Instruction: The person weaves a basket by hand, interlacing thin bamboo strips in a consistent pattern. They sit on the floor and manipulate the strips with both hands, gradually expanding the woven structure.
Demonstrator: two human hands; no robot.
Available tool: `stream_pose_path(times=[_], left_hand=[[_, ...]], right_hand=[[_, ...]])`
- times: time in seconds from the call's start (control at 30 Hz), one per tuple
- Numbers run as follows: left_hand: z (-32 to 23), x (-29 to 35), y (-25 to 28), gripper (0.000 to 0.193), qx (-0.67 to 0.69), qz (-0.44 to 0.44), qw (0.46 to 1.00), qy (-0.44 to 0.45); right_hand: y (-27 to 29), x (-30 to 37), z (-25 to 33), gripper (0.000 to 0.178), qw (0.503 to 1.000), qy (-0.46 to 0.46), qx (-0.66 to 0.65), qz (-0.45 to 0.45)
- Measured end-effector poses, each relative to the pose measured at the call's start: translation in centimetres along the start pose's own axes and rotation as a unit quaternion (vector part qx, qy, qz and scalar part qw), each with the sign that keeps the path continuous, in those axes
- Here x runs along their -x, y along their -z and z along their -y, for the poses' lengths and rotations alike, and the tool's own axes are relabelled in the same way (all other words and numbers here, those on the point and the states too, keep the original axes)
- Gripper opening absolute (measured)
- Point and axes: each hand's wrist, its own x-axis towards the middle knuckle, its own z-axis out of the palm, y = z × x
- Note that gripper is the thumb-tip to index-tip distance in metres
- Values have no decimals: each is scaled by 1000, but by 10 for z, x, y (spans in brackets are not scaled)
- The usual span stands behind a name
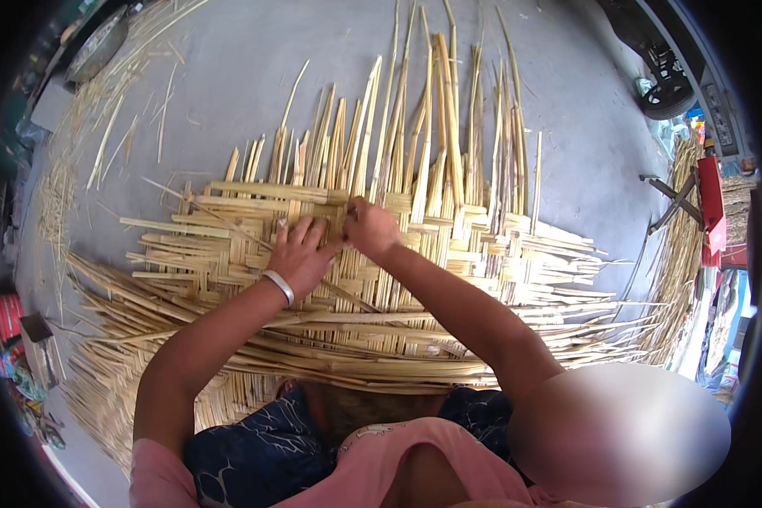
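Note:
A half-woven mat of flat, straw-coloured reed strips (212, 271) lies on the floor in front of me, with loose strip ends (436, 110) fanning out from its far edge. My left hand (300, 254), a pale band at its wrist, rests flat on the weave with its fingers apart. Just to the right, my right hand (371, 229) is closed, its fingers pinched at the end of a crosswise reed strip (271, 190) near the far edge. Its fingertips partly hide the pinched spot. A thin loose strip (199, 205) slants toward my left hand.
Long loose reeds (356, 351) lie across the mat's near side, by my knees. Reed scraps (102, 135) litter the grey floor (237, 59) at far left. A reed pile (677, 254), a red folding-legged object (713, 212) and a black wheel (669, 93) are on the right.

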Motion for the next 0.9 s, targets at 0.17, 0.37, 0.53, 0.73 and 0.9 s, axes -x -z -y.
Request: stream_pose_path(times=[0.17,0.37,0.53,0.73,0.9], left_hand=[[-5,-6,5,49,21,28,999,8],[-1,-4,7,49,5,37,999,3],[3,-23,33,29,66,48,997,-7],[-4,-110,56,22,281,-22,959,16],[4,-188,28,34,346,1,930,122]], right_hand=[[-16,16,-12,47,996,29,-33,-80],[-9,9,-35,31,963,158,-126,-179],[40,-1,-46,21,962,114,-121,-218],[22,24,-69,33,922,270,172,-218],[11,29,-75,40,915,275,201,-216]])
